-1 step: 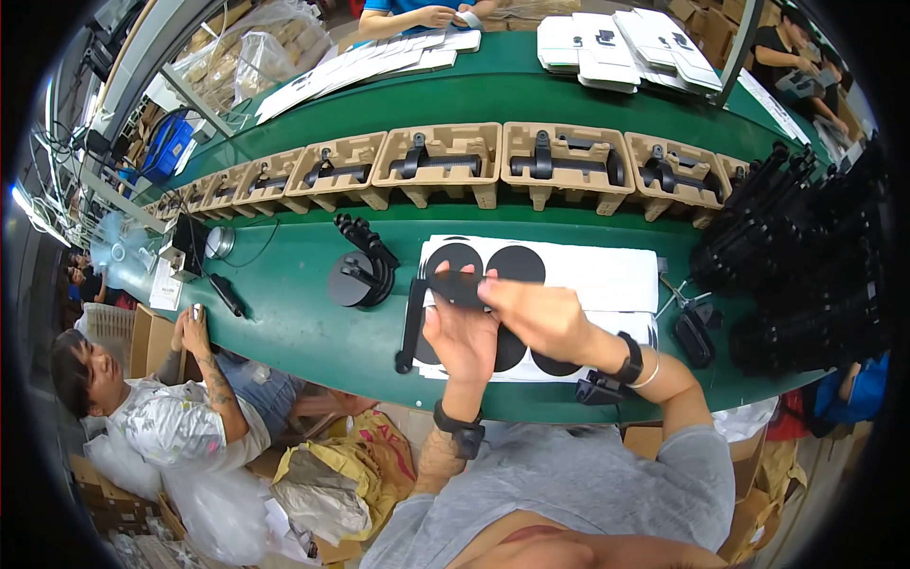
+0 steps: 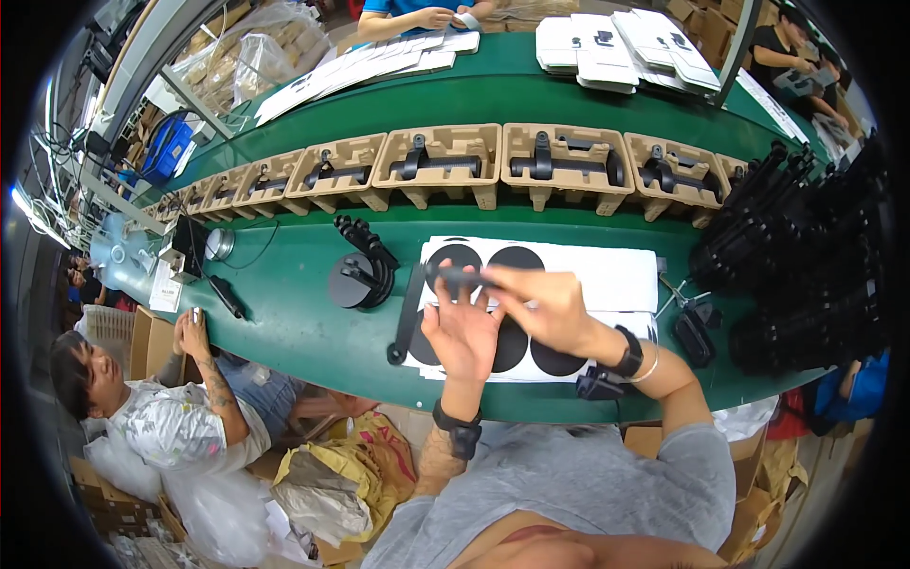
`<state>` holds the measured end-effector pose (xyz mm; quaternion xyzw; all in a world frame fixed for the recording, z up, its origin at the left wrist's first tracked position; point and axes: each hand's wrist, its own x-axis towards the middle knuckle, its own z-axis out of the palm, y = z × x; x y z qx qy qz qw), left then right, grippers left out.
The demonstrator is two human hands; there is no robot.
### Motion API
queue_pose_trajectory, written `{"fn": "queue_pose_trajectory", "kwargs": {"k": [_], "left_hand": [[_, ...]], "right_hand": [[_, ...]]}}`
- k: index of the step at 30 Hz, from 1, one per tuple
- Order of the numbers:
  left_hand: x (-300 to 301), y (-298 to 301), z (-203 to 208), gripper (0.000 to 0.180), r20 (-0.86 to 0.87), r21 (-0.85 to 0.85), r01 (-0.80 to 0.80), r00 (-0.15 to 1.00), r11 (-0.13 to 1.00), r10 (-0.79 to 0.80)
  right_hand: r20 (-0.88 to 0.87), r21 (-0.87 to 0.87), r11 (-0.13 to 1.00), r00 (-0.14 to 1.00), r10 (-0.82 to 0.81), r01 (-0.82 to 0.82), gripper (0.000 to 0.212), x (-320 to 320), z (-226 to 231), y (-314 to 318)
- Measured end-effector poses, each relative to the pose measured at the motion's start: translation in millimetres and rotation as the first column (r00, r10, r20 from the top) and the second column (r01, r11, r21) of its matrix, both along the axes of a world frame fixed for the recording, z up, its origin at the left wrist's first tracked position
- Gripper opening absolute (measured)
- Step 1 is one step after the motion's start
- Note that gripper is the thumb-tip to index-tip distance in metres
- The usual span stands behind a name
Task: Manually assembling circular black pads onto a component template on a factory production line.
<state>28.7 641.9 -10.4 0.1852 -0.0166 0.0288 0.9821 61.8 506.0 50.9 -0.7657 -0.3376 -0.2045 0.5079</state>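
Observation:
My right hand (image 2: 542, 305) pinches one end of a black jointed arm (image 2: 460, 278) above the green workbench. From the other end of that held section a long bar (image 2: 409, 318) slants down toward me, ending in a rounded tip. My left hand (image 2: 464, 339) lies palm up with fingers spread beneath the held section; whether its fingertips touch the part I cannot tell. Under both hands are white sheets (image 2: 607, 275) with black discs (image 2: 517, 260) on them. A black round-based stand with a folded arm (image 2: 362, 275) is to the left.
Brown moulded trays (image 2: 438, 163) holding black parts line the far side. Black parts are heaped (image 2: 787, 275) at right, beside a small black device (image 2: 695, 339). Another black clamp-like piece (image 2: 599, 384) is at the near edge. A seated person (image 2: 175, 403) is on the left.
The black jointed arm has tilted, so its held section looks narrower. Its long bar has shifted slightly up and left. My left fingers have spread a little from it.

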Motion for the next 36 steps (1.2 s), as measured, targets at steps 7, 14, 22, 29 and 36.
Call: {"fn": "queue_pose_trajectory", "kwargs": {"k": [7,14,22,29,36], "left_hand": [[-3,-4,-6,0.058,0.092,-0.073,0.532,0.846,0.844,-0.525],[-26,33,0,0.033,0.053,0.802,-0.106,0.993,0.587,0.108],[-24,48,-8,0.032,0.402,0.884,-0.302,0.88,-0.356,0.253],[-4,51,-34,0.047,0.331,0.807,-0.24,0.94,-0.54,0.076],[4,46,-42,0.048,0.337,0.73,-0.194,0.936,-0.655,0.099]], "right_hand": [[-0.003,0.011,0.904,0.904,-0.427,0.427,0.032,152,-1,23],[0.062,-0.502,0.725,0.856,-0.513,0.471,0.027,207,-25,2],[0.088,-0.678,0.614,0.874,-0.478,0.403,0.066,155,-53,4],[0.08,-0.458,0.889,0.994,0.075,-0.03,0.047,91,-68,-3],[-0.05,-0.467,0.852,0.969,0.242,-0.237,0.028,81,-91,-11]]}}
